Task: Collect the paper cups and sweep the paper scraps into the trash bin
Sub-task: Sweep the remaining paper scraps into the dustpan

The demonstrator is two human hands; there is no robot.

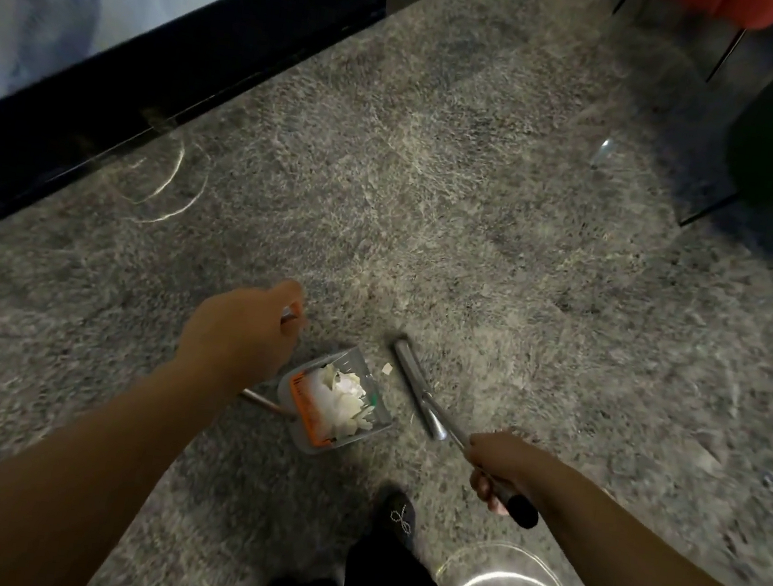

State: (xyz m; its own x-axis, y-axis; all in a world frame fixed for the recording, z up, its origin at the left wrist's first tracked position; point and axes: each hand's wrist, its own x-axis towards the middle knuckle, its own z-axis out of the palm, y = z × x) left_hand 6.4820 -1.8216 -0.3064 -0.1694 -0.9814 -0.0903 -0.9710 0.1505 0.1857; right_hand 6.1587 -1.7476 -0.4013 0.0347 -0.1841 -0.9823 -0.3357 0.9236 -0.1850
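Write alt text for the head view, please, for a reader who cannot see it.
A person's left hand grips a dustpan full of paper scraps while the right hand grips a broom beside it. One scrap lies between them on the grey speckled floor.

- The left hand reaches forward on a bare, nearly straight arm, back of the hand up, fingers curled round a thin metal handle.
- The right hand is lower and nearer the body, forearm bare, fingers wrapped round a metal pole whose black end sticks out behind the fist.
- One dark shoe shows below, between the arms.
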